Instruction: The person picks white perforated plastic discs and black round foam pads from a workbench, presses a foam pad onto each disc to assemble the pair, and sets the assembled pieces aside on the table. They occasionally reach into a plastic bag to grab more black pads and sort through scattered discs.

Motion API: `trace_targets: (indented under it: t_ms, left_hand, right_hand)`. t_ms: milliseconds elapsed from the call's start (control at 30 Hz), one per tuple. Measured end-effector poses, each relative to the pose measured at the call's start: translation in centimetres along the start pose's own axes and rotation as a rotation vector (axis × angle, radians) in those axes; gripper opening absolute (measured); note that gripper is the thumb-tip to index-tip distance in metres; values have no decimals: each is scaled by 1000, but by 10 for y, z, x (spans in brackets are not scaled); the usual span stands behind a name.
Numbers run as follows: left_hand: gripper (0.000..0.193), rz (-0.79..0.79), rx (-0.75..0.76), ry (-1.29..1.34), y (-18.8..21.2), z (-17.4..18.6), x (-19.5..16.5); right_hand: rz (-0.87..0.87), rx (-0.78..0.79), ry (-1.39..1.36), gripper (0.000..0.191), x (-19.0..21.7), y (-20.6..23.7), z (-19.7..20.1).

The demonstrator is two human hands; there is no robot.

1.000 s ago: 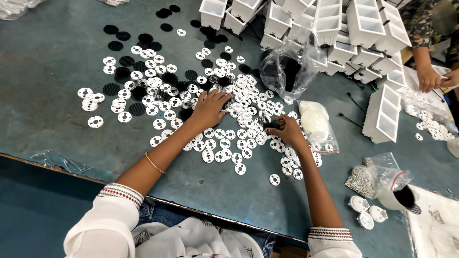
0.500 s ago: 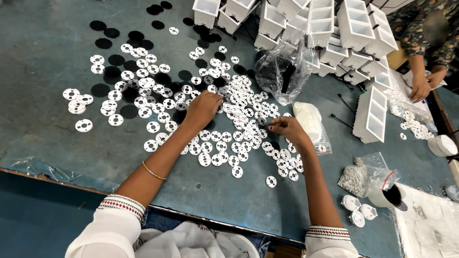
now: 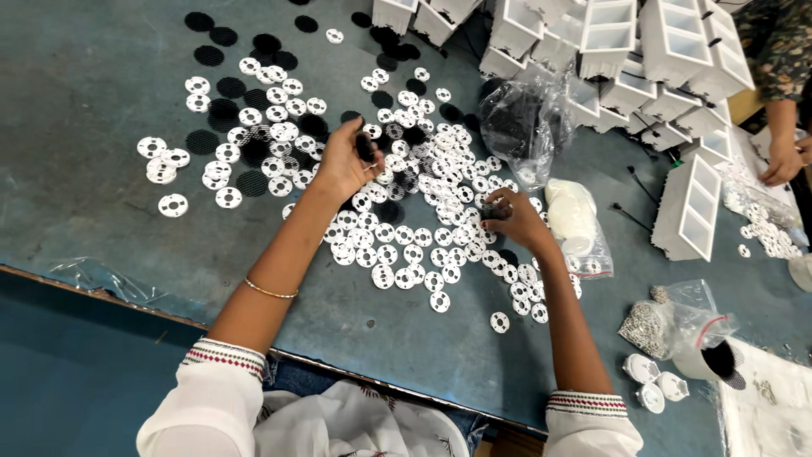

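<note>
White sleeves [image 3: 211,406] frame the near edge of the blue-grey table [image 3: 76,186]. Past them the right hand [image 3: 516,218] curls its fingers over a small dark piece among the white discs [image 3: 397,254], which lie scattered across the middle of the table. Farther out, the left hand [image 3: 342,161] pinches a black disc [image 3: 365,145] between thumb and fingers. Beyond lie more black mesh rounds [image 3: 222,110], a clear bag [image 3: 520,118], then white boxes [image 3: 668,42]. Another person's hand [image 3: 782,161] rests at far right.

Surface: worn teal-grey worktable [image 3: 93,135], scuffed and mottled | Edge: front rim chipped, clear plastic film [image 3: 101,278] draped over it | Floor: blue [image 3: 68,381] below table | Light: even, overhead, soft shadows
</note>
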State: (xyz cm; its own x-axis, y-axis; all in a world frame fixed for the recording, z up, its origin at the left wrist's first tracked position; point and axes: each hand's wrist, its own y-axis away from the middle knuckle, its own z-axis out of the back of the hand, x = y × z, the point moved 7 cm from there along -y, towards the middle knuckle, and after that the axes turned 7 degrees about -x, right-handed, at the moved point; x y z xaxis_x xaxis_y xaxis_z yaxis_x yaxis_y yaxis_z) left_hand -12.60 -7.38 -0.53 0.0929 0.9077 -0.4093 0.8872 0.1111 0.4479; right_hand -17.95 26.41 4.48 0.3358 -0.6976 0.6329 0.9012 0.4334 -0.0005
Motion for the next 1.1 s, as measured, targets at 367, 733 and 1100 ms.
trace_targets:
  t_ms: [367, 733, 1100]
  left_hand:
    - [50, -1088, -15, -1807, 69, -52, 19]
    - [50, -1306, 48, -1862, 69, -50, 44]
    - [55, -1331, 1, -1863, 68, -52, 47]
  right_hand:
    - [-17, -246, 76, 48, 4, 16, 7]
    - [-219, -36, -1290, 39, -29, 19, 27]
    - [-330, 36, -1556, 42, -24, 76, 26]
